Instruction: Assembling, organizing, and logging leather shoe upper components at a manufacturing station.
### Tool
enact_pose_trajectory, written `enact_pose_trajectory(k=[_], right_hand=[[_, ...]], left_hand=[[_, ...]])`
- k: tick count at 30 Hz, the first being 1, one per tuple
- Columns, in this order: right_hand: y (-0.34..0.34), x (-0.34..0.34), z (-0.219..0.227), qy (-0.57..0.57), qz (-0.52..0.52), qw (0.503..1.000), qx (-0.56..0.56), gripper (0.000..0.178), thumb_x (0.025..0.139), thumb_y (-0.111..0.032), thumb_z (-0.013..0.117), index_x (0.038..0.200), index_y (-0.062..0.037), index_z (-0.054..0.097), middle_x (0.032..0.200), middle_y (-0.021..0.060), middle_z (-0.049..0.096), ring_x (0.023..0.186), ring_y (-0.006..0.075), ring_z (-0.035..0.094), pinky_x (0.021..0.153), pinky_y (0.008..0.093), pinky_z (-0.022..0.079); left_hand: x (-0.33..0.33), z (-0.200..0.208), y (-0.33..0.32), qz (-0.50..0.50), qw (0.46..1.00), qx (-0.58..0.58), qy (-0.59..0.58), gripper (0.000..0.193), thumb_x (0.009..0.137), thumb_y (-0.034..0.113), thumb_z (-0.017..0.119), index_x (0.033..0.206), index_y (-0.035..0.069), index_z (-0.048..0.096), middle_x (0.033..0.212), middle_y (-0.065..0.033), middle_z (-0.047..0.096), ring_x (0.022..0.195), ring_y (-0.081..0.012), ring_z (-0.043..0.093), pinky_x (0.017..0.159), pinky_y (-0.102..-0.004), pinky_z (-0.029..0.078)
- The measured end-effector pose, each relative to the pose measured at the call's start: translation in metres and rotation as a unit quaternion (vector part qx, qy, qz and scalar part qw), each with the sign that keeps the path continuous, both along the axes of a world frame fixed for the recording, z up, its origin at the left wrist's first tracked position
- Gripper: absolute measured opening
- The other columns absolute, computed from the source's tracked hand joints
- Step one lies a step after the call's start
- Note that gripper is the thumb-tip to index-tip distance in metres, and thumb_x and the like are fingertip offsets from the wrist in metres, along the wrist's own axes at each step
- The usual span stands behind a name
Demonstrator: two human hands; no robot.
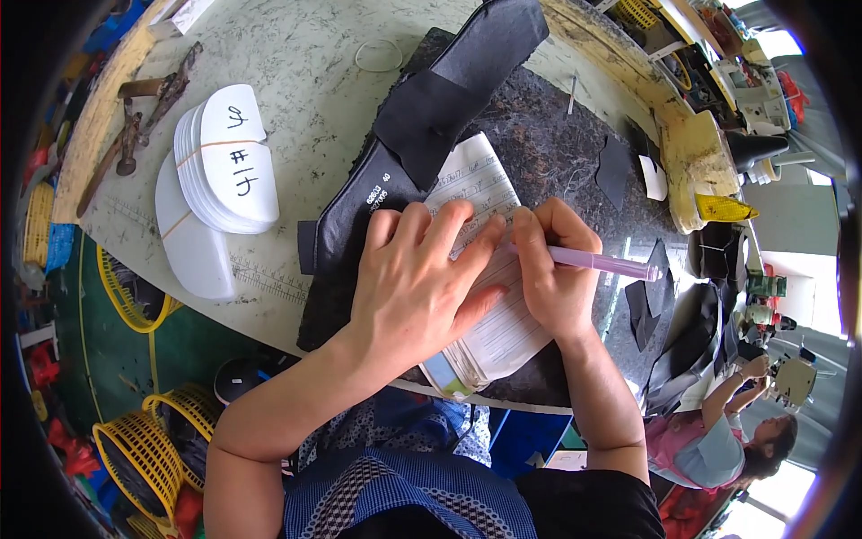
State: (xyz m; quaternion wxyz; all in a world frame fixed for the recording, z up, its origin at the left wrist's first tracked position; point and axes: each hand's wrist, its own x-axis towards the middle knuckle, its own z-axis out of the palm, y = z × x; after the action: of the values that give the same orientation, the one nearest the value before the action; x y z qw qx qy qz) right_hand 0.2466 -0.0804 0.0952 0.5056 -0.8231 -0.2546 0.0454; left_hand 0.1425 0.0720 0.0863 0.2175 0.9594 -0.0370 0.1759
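A lined notebook (516, 328) with handwriting on its upper page lies at a slant on a dark speckled slab (548, 135). My left hand (417, 269) rests across it, fingers spread, holding nothing. In my right hand (558, 265) is a light purple pen (615, 265), pinched with its point at the page. Black flat shoe-upper pieces (431, 117), one with white printing, lie partly beneath the notebook's upper left edge and near my left fingers.
White rounded cards (238, 171) banded in stacks sit on the left of the table (314, 54), by hammers (135, 117). Black scraps (613, 171) lie right. Yellow baskets (139, 458) stand on the floor. Another person (718, 440) sits at far right.
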Motion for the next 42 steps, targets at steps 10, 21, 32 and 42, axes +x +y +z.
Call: enact_pose_trajectory(k=[10,21,32,42], right_hand=[[-0.0001,0.0004,-0.005,0.008,-0.019,0.999,0.041,0.029,0.095,-0.006,0.064,0.07,-0.0008,0.051,0.058,0.0016,0.05,0.055,0.004,0.04,0.047,0.0262,0.033],[-0.0024,0.0004,-0.0021,0.01,-0.036,0.999,0.037,0.03,0.096,-0.006,0.064,0.07,-0.0019,0.05,0.059,0.0003,0.051,0.056,0.0034,0.042,0.048,0.0258,0.033],[-0.0026,0.0024,-0.0037,-0.001,-0.032,0.999,0.014,0.029,0.096,-0.007,0.063,0.07,-0.0017,0.051,0.058,0.0009,0.049,0.055,0.0038,0.04,0.047,0.0262,0.033],[-0.0028,0.0022,-0.0053,0.005,-0.035,0.999,0.026,0.029,0.097,-0.007,0.063,0.071,-0.0015,0.051,0.059,0.0007,0.05,0.055,0.0039,0.041,0.048,0.0262,0.033]], left_hand=[[0.0002,-0.0007,0.0001,0.0,1.0,0.014,0.001,0.056,0.084,0.046,0.072,0.13,0.014,0.065,0.118,-0.0074,0.052,0.096,-0.0246,0.051,0.086,-0.0413,0.037],[0.0006,-0.0002,-0.0001,-0.002,1.0,0.016,0.006,0.056,0.086,0.046,0.07,0.132,0.015,0.064,0.117,-0.0075,0.052,0.096,-0.0251,0.051,0.086,-0.0415,0.038],[0.0014,0.001,-0.0003,-0.001,1.0,0.024,0.01,0.056,0.088,0.047,0.069,0.135,0.016,0.063,0.115,-0.0076,0.051,0.095,-0.0253,0.051,0.086,-0.0418,0.038],[0.0007,0.0015,0.0003,-0.001,1.0,0.029,0.011,0.056,0.088,0.047,0.068,0.136,0.017,0.062,0.114,-0.008,0.051,0.095,-0.0253,0.051,0.086,-0.0419,0.037]])
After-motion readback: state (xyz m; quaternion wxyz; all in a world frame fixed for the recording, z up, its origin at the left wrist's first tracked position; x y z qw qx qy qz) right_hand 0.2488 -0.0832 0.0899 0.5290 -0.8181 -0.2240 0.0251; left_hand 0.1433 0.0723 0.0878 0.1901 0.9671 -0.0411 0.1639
